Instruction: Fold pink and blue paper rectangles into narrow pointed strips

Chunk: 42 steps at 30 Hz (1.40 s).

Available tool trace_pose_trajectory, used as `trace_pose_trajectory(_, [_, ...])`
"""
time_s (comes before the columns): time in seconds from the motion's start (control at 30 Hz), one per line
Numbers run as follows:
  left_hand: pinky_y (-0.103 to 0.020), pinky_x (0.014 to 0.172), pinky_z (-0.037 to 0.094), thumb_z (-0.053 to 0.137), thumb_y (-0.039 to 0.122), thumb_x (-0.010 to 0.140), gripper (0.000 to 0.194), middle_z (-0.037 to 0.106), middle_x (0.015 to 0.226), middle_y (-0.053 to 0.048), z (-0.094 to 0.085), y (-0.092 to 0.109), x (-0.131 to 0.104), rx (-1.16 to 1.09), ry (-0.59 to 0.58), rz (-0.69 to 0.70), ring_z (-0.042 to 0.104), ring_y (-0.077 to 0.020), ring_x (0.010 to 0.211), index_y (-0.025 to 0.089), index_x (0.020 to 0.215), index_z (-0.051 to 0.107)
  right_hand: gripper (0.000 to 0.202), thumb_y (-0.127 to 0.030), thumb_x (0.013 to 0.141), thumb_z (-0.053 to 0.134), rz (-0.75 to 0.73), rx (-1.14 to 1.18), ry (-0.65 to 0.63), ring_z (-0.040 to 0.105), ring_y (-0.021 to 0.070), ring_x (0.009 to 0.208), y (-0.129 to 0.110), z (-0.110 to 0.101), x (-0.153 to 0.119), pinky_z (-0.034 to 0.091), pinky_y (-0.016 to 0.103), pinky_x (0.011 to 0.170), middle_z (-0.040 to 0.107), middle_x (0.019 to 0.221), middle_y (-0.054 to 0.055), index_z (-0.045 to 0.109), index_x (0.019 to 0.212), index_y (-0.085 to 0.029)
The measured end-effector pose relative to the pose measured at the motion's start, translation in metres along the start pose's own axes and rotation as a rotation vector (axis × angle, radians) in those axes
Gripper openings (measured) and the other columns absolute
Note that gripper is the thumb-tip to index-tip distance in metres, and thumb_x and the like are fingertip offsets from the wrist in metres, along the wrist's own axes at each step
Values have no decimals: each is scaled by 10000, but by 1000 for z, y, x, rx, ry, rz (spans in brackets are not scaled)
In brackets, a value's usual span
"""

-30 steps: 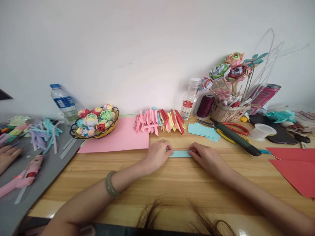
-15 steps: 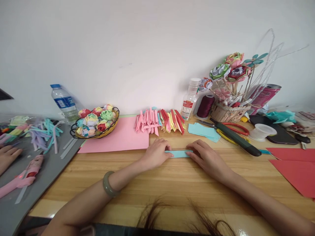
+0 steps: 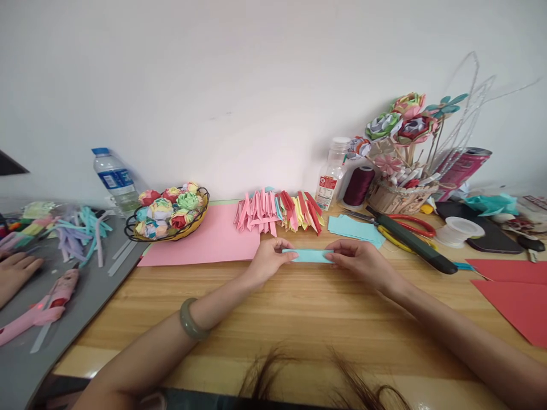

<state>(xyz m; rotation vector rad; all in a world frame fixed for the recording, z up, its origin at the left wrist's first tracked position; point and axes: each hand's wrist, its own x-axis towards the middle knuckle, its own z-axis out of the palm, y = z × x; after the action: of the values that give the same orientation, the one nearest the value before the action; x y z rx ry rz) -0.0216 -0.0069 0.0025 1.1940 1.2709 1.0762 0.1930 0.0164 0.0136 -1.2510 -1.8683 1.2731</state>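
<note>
A narrow light-blue paper strip point(image 3: 308, 256) is stretched level between my two hands, near the middle of the wooden table. My left hand point(image 3: 270, 261) pinches its left end between thumb and fingers. The opposite end is pinched by my right hand point(image 3: 352, 256). Behind the strip lie folded paper pieces point(image 3: 258, 212) in pink, red, yellow and blue. A small stack of light-blue paper point(image 3: 355, 229) rests beyond my right hand, close to the scissors point(image 3: 397, 236) and a dark green-handled cutter point(image 3: 412, 242).
To the left, a basket point(image 3: 204, 213) of paper flowers sits on pink paper point(image 3: 222, 245). A co-worker's hand point(image 3: 19, 273) and a pink glue gun point(image 3: 53, 307) are on the grey mat point(image 3: 81, 319). Bottles, thread point(image 3: 358, 187) and a flower pot point(image 3: 397, 198) line the wall; red paper point(image 3: 517, 302) lies right.
Both hands have lifted slightly with the blue paper strip and moved a little away from me. More of the strip's face shows now. The view has shifted slightly.
</note>
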Motion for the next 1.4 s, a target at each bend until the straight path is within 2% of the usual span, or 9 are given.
trace_pose_trajectory(0.13, [-192, 599, 425, 708, 114, 622, 140, 591, 663, 25, 1, 1, -1, -20, 24, 24, 539, -76, 608, 116, 731, 619, 412, -550, 654, 640, -10, -22, 40, 538, 148, 635, -2, 1, -3, 405, 259, 600, 607, 658, 4, 639, 789, -161])
trace_pose_trajectory(0.3, [-229, 608, 471, 724, 164, 657, 201, 617, 655, -10, 2, 3, -2, -95, -24, -123, 583, -97, 591, 96, 814, 619, 455, -604, 631, 628, -17, -60, 125, 549, 164, 634, -5, -1, -7, 399, 256, 564, 641, 701, 32, 649, 746, -165])
trace_pose_trajectory(0.5, [-223, 635, 477, 764, 169, 598, 212, 621, 643, 7, 0, -2, 0, -168, 27, -71, 589, -89, 604, 110, 717, 598, 481, -658, 593, 622, -2, -93, 169, 561, 186, 632, -12, -4, -9, 417, 271, 571, 651, 667, 37, 667, 693, -190])
trace_pose_trajectory(1.0, [-208, 629, 461, 706, 71, 589, 182, 632, 647, 12, 1, -8, 1, -215, 48, -29, 589, -88, 615, 115, 740, 613, 398, -572, 625, 658, 12, -16, 82, 531, 150, 593, -1, -7, -2, 410, 265, 583, 609, 617, 2, 642, 709, -184])
trace_pose_trajectory(1.4, [-247, 642, 500, 785, 197, 564, 261, 616, 643, -1, 0, -3, 0, -188, 89, -81, 595, -102, 605, 116, 738, 609, 535, -679, 551, 629, 51, -36, 98, 603, 186, 612, -7, -6, -2, 476, 297, 585, 651, 631, 41, 670, 708, -169])
